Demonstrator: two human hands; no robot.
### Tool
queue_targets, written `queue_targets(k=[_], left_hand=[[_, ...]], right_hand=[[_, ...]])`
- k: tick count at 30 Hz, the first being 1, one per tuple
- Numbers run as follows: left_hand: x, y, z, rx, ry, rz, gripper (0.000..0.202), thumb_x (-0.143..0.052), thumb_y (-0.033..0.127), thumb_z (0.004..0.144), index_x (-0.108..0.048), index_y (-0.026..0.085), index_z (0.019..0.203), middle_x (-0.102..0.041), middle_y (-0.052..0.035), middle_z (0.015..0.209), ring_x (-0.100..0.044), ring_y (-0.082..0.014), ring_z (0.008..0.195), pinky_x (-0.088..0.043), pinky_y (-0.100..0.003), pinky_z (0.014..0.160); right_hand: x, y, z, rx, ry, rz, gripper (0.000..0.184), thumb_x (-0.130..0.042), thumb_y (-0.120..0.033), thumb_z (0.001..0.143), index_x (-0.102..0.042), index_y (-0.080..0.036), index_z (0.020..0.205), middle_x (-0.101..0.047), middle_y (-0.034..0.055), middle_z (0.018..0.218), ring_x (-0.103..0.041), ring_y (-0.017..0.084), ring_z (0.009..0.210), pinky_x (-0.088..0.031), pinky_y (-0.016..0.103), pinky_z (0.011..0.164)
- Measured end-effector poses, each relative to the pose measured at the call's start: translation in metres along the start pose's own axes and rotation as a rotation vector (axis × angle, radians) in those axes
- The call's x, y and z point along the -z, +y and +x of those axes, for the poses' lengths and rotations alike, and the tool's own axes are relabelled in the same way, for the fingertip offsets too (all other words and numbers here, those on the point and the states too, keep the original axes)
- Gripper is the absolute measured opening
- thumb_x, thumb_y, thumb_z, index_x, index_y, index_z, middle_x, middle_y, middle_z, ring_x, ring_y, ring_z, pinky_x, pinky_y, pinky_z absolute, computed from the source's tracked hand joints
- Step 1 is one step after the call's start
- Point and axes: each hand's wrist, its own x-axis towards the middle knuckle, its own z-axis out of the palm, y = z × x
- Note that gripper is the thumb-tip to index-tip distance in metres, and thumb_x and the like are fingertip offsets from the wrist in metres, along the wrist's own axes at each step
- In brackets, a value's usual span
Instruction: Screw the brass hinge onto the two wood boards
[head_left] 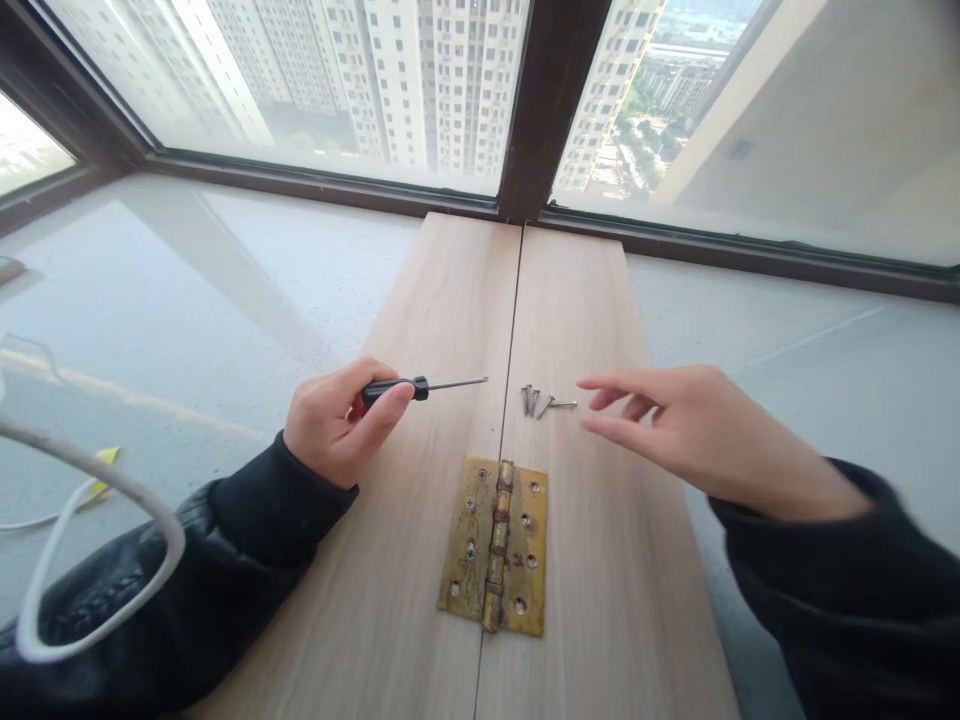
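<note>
The left hand (334, 425) has its fingers clamped on a screwdriver (420, 387), tip pointing to 3 o'clock. The right hand (675, 425), fingers apart and empty, reaches toward the screws (541, 402) lying at 12 o'clock of the hinge (495, 545). A clumsy pinch could likely roll screws off the boards (585, 300).

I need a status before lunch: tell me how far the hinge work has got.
Done: the brass hinge lies across the seam of the two wooden boards, with a few screws seemingly already in its left leaf. In hand: the left hand grips a screwdriver; the right hand reaches toward loose screws. Left: several hinge holes look empty.
</note>
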Motion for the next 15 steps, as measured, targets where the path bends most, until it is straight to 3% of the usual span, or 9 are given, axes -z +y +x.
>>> queue_targets(k=[4, 8, 12, 15], left_hand=[[0.006, 0.002, 0.001, 0.082, -0.019, -0.104, 0.034, -0.066, 0.045, 0.112, -0.075, 0.023, 0.087, -0.056, 0.0043, 0.067, -0.049, -0.0153, 0.059, -0.042, -0.032, 0.059], [0.006, 0.002, 0.006, 0.149, -0.053, -0.218, 0.038, -0.063, 0.04, 0.114, -0.068, 0.024, 0.081, -0.05, 0.0046, 0.065, -0.046, -0.0152, 0.059, -0.039, -0.032, 0.059], [0.003, 0.001, 0.013, 0.164, -0.109, -0.304, 0.04, -0.066, 0.043, 0.111, -0.068, 0.023, 0.077, -0.05, 0.0043, 0.063, -0.046, -0.0149, 0.06, -0.038, -0.03, 0.058], [0.0, 0.001, 0.017, 0.136, -0.17, -0.344, 0.041, -0.069, 0.045, 0.107, -0.069, 0.023, 0.073, -0.05, 0.0048, 0.059, -0.045, -0.0134, 0.055, -0.036, -0.029, 0.054]], right_hand=[[-0.033, 0.012, 0.013, -0.026, -0.04, -0.049, 0.042, -0.08, -0.059, 0.126, -0.079, -0.017, 0.119, -0.072, 0.0009, 0.096, -0.068, 0.016, 0.074, -0.066, 0.031, 0.077], [-0.023, 0.002, -0.005, -0.022, 0.002, -0.052, 0.047, -0.077, -0.057, 0.127, -0.075, -0.017, 0.103, -0.07, 0.0001, 0.089, -0.066, 0.016, 0.071, -0.061, 0.027, 0.069], [-0.013, -0.059, -0.04, 0.007, 0.076, 0.025, 0.018, -0.069, -0.026, 0.122, -0.074, -0.02, 0.106, -0.072, -0.0018, 0.082, -0.066, 0.014, 0.06, -0.053, 0.023, 0.054], [-0.031, -0.117, -0.062, 0.055, 0.08, 0.131, 0.017, -0.065, -0.014, 0.117, -0.07, -0.024, 0.104, -0.073, -0.0037, 0.088, -0.067, 0.012, 0.064, -0.057, 0.018, 0.057]])
